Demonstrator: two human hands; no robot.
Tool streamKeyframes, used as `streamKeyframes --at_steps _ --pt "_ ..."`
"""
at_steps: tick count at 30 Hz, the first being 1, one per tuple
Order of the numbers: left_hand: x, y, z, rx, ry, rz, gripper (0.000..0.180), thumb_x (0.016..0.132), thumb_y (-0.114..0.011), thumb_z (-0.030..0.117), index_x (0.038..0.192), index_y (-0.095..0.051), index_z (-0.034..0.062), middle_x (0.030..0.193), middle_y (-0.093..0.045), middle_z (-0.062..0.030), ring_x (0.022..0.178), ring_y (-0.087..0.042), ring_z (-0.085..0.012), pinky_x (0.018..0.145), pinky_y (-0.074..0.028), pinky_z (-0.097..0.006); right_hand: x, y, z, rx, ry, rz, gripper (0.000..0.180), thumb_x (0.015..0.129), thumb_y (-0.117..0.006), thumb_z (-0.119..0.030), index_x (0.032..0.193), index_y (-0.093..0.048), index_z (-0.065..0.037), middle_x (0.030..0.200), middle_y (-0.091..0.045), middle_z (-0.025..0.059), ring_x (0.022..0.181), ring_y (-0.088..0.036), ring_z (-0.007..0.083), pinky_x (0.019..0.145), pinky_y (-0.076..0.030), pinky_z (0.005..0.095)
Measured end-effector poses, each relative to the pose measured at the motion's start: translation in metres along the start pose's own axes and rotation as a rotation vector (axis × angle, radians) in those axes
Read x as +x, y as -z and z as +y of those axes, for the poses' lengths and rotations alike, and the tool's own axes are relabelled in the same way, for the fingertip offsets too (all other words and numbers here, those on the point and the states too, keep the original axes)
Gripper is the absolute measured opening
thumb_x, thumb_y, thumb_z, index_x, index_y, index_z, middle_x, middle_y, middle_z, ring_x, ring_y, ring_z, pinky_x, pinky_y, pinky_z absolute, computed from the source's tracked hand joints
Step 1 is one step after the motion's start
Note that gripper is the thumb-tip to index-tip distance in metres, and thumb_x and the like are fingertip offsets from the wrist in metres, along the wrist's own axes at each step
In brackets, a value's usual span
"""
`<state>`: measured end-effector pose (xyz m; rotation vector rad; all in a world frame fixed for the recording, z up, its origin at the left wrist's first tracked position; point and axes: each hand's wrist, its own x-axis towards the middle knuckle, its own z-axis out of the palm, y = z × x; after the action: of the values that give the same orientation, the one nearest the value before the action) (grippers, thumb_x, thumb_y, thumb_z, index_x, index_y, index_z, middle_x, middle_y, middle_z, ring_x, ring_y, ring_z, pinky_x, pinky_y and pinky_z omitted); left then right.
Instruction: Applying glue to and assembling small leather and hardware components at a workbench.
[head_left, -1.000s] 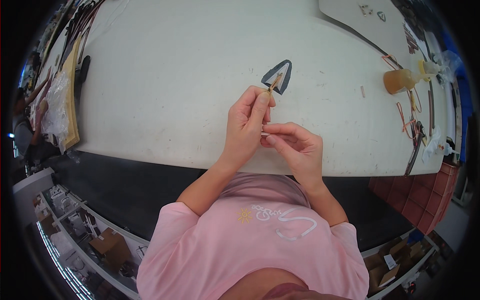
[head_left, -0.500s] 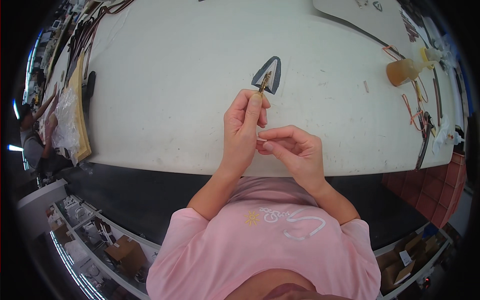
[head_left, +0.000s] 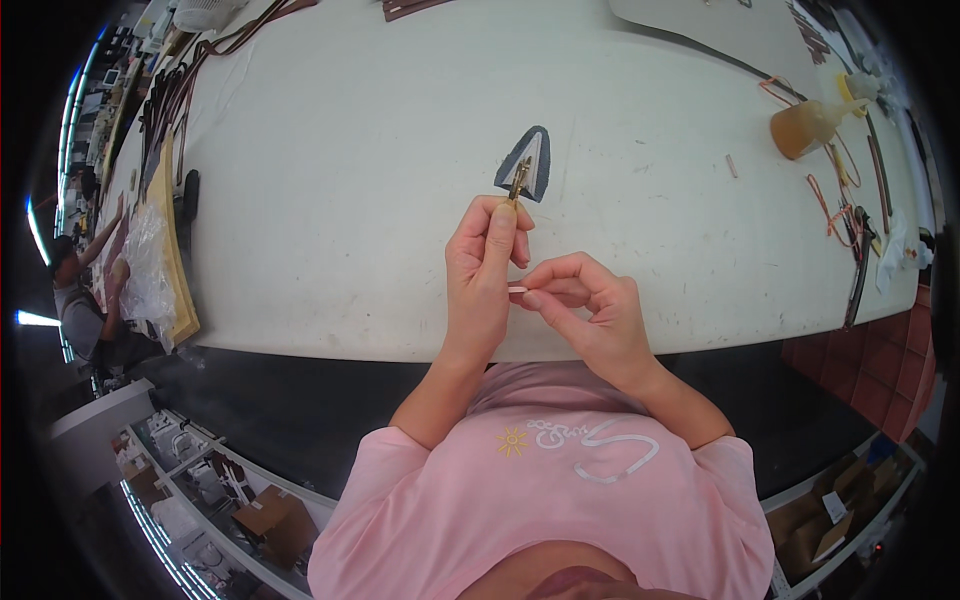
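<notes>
My left hand (head_left: 485,255) is closed, its thumb pressed on a narrow gold metal fitting (head_left: 519,178). Beyond the fingertips, this fitting lies over a pointed piece (head_left: 541,165) with a dark grey border and a pale middle. How the two are joined cannot be made out. Close by, beside the left wrist, my right hand (head_left: 590,305) pinches a small pale strip (head_left: 517,290) between thumb and fingers. The strip's inner end reaches to the left palm, and whether it touches is unclear.
On the white table (head_left: 320,220), a bottle of amber liquid (head_left: 797,133) stands at right near orange cords (head_left: 826,213). Dark straps (head_left: 180,85) and a plastic-wrapped yellow board (head_left: 172,235) are at left, with another person (head_left: 85,300) beyond. A red crate (head_left: 880,365) is at lower right.
The left hand, with fitting and pointed piece, has come slightly nearer my body. The pale strip shows more clearly in the right hand's pinch. The whole view has shifted a little.
</notes>
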<state>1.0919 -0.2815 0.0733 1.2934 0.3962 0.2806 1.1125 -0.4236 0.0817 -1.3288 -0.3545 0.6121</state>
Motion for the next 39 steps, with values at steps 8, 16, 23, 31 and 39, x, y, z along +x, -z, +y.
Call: streamKeyframes --at_steps 8,16,23,31,39 --pt "-0.001 -0.001 -0.003 -0.004 0.022 -0.002 0.026 0.106 -0.048 0.024 0.088 -0.056 0.0079 0.069 -0.046 0.0058 0.065 -0.040 -0.0026 0.060 -0.033 -0.019 -0.001 0.005 0.004 -0.050 -0.003 -0.030 0.013 0.094 -0.065 -0.001 0.105 -0.061 0.004 0.093 -0.073 0.0090 0.091 -0.073 0.0155 0.077 -0.056 0.0251" --pt "-0.002 -0.002 -0.013 -0.012 0.048 -0.030 0.025 0.106 -0.049 0.024 0.089 -0.057 0.0077 0.070 -0.046 0.0057 0.065 -0.040 -0.0025 0.061 -0.033 -0.020 -0.004 0.013 0.004 -0.075 -0.081 0.040 0.011 0.093 -0.068 -0.005 0.101 -0.064 0.002 0.080 -0.072 0.0045 0.073 -0.070 0.0085 0.064 -0.052 0.0212" --pt "-0.006 -0.006 -0.015 -0.037 0.070 -0.074 0.024 0.106 -0.049 0.022 0.090 -0.058 0.0069 0.071 -0.048 0.0052 0.066 -0.042 -0.0024 0.061 -0.034 -0.020 0.014 0.023 -0.003 -0.215 0.087 0.368 0.011 0.088 -0.072 -0.005 0.099 -0.068 -0.003 0.062 -0.062 -0.0040 0.055 -0.055 0.0005 0.048 -0.032 0.0179" --pt "-0.008 -0.006 -0.018 -0.026 0.078 -0.112 0.024 0.106 -0.050 0.022 0.090 -0.058 0.0066 0.072 -0.050 0.0050 0.066 -0.042 -0.0024 0.061 -0.035 -0.020 0.022 0.021 -0.002 -0.254 0.152 0.447 0.012 0.087 -0.072 -0.003 0.098 -0.069 -0.003 0.059 -0.054 -0.0058 0.053 -0.047 -0.0008 0.048 -0.030 0.0186" --pt "-0.010 -0.008 -0.019 0.000 0.066 -0.108 0.024 0.106 -0.051 0.024 0.090 -0.058 0.0075 0.073 -0.051 0.0048 0.068 -0.043 -0.0026 0.065 -0.033 -0.019 0.027 0.020 0.006 -0.301 0.176 0.470 0.011 0.086 -0.073 -0.004 0.096 -0.070 -0.004 0.054 -0.050 -0.0053 0.049 -0.042 -0.0001 0.046 -0.029 0.0200"
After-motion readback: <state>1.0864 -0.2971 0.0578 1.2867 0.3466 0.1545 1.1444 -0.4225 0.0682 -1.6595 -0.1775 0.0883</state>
